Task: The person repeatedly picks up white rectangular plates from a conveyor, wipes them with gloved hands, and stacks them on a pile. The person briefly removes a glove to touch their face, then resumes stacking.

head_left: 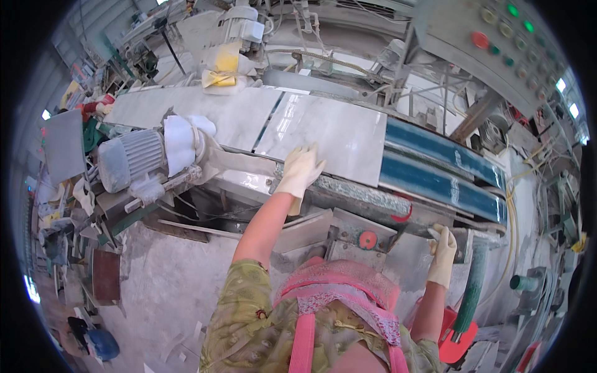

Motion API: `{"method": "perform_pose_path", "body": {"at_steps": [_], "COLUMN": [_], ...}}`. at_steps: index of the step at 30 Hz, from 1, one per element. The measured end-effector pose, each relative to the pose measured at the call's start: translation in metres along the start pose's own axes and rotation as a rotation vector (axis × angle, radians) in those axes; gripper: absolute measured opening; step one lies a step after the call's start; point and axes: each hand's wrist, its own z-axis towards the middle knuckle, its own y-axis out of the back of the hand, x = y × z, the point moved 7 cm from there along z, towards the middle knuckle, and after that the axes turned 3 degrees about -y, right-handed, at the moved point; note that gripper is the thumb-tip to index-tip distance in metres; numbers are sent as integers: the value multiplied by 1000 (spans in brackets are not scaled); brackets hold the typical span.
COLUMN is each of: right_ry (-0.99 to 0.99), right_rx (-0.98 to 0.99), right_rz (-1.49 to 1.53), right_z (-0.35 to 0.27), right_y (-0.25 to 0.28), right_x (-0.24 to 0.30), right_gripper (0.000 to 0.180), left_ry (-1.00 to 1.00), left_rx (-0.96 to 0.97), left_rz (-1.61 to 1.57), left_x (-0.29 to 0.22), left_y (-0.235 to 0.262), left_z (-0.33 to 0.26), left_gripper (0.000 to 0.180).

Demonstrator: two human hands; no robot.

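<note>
White slab [333, 133] at one o'clock on blue belts [429, 177] | our left grip [301, 169] unclenched at its seven-o'clock edge | right grip [443, 252] curled, we cannot tell on what | we should steady the slab flat-palmed

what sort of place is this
Most likely a stone or tile processing workshop: pale, marbled slabs lie in a row along a line with blue conveyor belts, and a push-button control panel stands over it.
</note>
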Motion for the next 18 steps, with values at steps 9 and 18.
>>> {"method": "perform_pose_path", "body": {"at_steps": [9, 18], "right_ry": [480, 633], "right_rx": [123, -20], "right_rz": [-583, -1246], "right_z": [115, 153], "right_y": [-215, -326], "right_x": [65, 74], "right_gripper": [52, 48], "left_ry": [-120, -189], "left_rx": [366, 332], "left_rz": [260, 317], "left_x": [47, 43], "left_y": [-39, -39], "left_z": [64, 76], "left_gripper": [64, 59]}}
